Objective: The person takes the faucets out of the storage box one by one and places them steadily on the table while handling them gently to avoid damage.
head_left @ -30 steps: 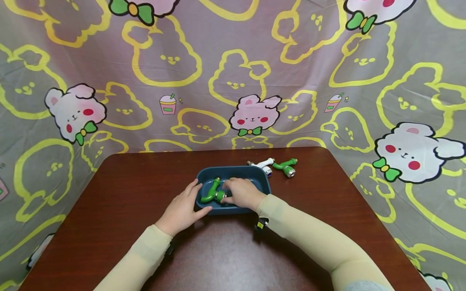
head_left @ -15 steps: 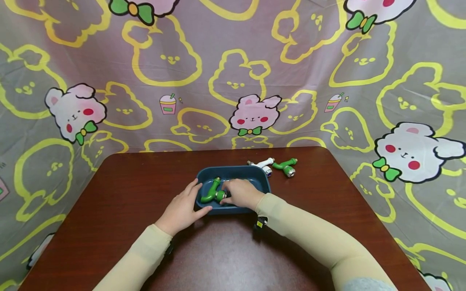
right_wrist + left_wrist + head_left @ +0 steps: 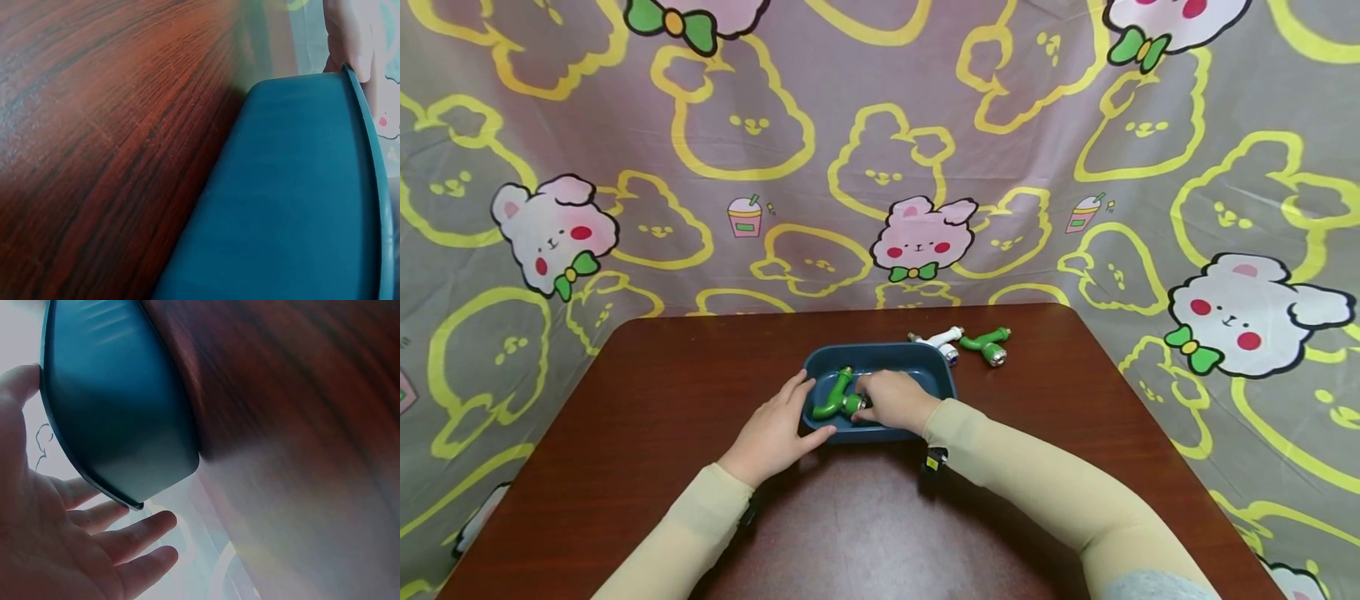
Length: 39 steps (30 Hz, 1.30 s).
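A dark blue plastic basin [image 3: 934, 379] stands on the table, and a green tap [image 3: 830, 407] lies inside its left part. My right hand [image 3: 897, 400] reaches over the near rim into the basin. Its thumb and fingers are curled at the tap's silver-ringed end, partly hiding that end. At the basin's left end, my left hand [image 3: 769, 435] touches the rim with its fingers spread. The left wrist view shows the left palm [image 3: 50, 544] beside the basin's outer wall [image 3: 119, 419]. In the right wrist view, the basin wall [image 3: 294, 187] hides the right hand's fingers.
Behind the basin's right corner lie a white tap [image 3: 942, 339] and a second green tap [image 3: 988, 345]. The dark red-brown wooden table [image 3: 685, 375] ends at a patterned cloth [image 3: 820, 167] hung at the back and both sides.
The right hand has shifted very slightly inside the basin. The left hand, basin and taps stay in place; the whole view has moved a touch.
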Motion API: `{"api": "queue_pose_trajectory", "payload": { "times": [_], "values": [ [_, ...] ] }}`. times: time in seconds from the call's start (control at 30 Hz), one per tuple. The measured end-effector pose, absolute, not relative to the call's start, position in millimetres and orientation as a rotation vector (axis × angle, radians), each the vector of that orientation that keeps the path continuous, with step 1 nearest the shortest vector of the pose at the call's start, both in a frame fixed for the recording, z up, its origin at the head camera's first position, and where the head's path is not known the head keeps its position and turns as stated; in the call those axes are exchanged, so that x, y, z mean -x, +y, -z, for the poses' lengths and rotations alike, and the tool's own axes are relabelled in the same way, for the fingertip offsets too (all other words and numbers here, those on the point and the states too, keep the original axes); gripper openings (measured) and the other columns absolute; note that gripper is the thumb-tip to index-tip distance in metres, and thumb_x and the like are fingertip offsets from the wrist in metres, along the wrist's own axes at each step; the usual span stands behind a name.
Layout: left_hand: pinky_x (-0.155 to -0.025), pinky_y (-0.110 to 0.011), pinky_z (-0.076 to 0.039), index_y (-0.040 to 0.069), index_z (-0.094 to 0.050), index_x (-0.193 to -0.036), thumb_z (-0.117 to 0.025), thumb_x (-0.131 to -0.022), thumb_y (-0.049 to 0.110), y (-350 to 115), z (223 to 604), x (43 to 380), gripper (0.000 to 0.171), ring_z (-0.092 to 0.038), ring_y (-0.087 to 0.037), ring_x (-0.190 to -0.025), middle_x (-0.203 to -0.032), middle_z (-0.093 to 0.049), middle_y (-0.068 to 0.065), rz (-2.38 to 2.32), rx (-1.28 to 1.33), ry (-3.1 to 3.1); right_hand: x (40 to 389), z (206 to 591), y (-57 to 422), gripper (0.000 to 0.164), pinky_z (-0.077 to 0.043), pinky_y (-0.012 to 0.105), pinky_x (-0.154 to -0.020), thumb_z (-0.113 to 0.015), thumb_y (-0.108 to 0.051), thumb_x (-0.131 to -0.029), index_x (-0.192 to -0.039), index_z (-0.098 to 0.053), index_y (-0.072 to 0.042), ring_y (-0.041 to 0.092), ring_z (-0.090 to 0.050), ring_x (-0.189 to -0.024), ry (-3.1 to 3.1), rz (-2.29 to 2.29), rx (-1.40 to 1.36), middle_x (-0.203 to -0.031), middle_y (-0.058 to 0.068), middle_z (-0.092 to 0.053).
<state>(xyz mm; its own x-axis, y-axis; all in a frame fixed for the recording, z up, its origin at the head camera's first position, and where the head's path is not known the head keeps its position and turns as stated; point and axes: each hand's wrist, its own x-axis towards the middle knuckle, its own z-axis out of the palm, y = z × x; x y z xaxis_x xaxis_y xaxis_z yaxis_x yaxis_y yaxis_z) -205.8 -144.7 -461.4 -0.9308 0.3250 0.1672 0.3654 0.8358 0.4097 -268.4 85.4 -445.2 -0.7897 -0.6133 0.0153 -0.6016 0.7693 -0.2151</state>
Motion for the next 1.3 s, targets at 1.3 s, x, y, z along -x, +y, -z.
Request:
{"api": "queue_pose_trajectory", "payload": {
  "times": [1.3],
  "values": [
    [-0.107,-0.057,-0.050,0.001,-0.043,-0.154,-0.073,-0.092,0.055,-145.4,462.1,204.9,0.088,-0.057,-0.043,-0.133,-0.165,-0.033,-0.022,0.686,0.553,-2.909,267.6,438.1,82.7,0.038,-0.057,0.031,-0.083,-0.072,-0.032,-0.096,-0.124,-0.070,-0.006,0.012,-0.062,-0.086,2.969,0.555,0.949,-0.105,0.004,-0.069]
  ]
}}
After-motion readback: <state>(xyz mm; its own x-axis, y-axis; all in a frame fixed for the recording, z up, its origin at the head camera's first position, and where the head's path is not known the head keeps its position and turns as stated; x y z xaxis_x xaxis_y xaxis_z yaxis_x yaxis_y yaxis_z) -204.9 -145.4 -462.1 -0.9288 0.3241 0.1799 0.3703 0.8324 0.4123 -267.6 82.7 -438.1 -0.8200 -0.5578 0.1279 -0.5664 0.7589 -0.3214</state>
